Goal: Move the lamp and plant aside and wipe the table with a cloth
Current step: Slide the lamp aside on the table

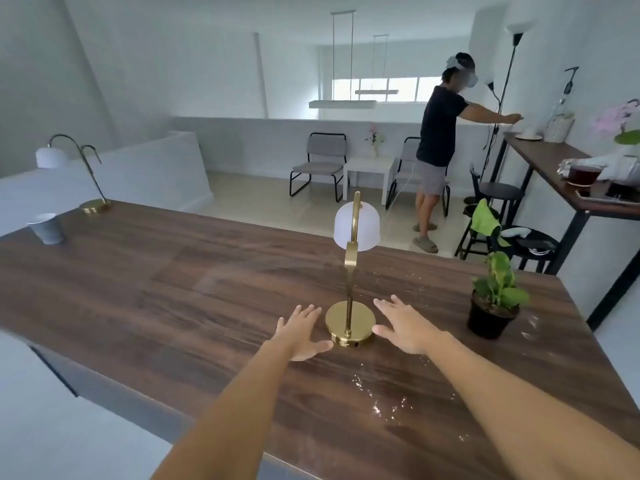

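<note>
Flanking the lamp (350, 271) base mid-counter (173, 306), the left hand (302, 332) and right hand (403, 325) are spread flat, fingers wide, nothing gripped; contact cannot be judged. The plant (495, 299) is seen at far right.

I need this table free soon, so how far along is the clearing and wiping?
Nothing looks done yet. The lamp and plant stand on the table, with white specks unwiped. In hand: left hand and right hand open either side of the lamp's base. Left: move both, fetch a cloth, wipe.
</note>
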`<state>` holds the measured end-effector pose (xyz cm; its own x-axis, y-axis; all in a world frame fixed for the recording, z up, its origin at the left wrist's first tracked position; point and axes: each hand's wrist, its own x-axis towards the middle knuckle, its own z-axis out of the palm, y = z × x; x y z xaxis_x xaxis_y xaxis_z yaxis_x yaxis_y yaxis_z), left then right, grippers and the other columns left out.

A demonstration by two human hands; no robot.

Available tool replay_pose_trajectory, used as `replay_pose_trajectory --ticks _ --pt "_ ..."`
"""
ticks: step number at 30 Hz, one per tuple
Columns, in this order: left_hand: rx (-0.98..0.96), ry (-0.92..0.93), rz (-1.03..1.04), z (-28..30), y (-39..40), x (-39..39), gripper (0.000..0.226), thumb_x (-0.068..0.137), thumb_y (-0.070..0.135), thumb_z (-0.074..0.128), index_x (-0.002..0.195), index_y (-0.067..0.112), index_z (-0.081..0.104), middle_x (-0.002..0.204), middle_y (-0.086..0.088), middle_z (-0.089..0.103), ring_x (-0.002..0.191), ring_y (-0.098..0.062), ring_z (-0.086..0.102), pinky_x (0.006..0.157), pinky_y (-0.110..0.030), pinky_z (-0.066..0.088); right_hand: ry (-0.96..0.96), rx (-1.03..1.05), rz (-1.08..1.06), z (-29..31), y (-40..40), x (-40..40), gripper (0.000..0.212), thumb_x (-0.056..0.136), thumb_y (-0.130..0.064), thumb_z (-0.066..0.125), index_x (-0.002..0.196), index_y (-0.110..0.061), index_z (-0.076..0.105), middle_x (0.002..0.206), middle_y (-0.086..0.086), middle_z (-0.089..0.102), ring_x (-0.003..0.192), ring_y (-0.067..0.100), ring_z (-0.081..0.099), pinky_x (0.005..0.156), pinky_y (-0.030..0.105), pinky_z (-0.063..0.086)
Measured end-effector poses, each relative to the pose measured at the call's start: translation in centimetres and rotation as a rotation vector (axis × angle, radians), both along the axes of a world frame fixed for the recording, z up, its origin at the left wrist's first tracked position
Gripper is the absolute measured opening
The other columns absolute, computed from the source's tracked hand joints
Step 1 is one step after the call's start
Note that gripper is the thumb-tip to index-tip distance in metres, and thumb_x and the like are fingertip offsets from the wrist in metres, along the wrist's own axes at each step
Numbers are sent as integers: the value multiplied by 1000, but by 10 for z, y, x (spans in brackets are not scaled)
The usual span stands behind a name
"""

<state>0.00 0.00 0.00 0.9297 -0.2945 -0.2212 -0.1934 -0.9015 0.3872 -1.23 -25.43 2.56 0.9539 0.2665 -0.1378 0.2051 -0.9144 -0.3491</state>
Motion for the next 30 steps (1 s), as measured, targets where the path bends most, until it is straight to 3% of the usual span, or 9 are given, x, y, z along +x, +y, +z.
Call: replay_pose_trajectory --ticks 4,9,12,30 --pt "-44 -32 -8 -26 -10 2 80 87 59 45 151 29 9 161 7 8 148 -18 -6 118 -54 0 15 9 -9 -33 19 0 65 98 -40 45 152 -15 19 161 7 18 150 27 2 119 47 8" --pt "-118 -139 -32 -52 -8 20 71 90 58 42 150 34 13 159 8 18 148 -18 -2 118 -52 1 -19 142 -105 -60 33 15 68 95 -41 52 152 -17 22 162 6 11 150 23 6 121 40 8" --pt "-134 -175 -73 -58 1 41 71 89 60 39 150 35 13 159 8 19 148 -18 -2 119 -51 1 23 155 -154 -63 42 30 69 94 -45 51 152 -24 22 162 1 8 148 33 12 120 45 15" --pt "59 -163 -162 -37 49 248 69 93 54 40 151 34 7 160 7 15 148 -26 -8 115 -60 -5 99 92 -235 -58 104 227 69 95 -42 51 153 -18 20 163 10 3 146 43 14 119 51 17"
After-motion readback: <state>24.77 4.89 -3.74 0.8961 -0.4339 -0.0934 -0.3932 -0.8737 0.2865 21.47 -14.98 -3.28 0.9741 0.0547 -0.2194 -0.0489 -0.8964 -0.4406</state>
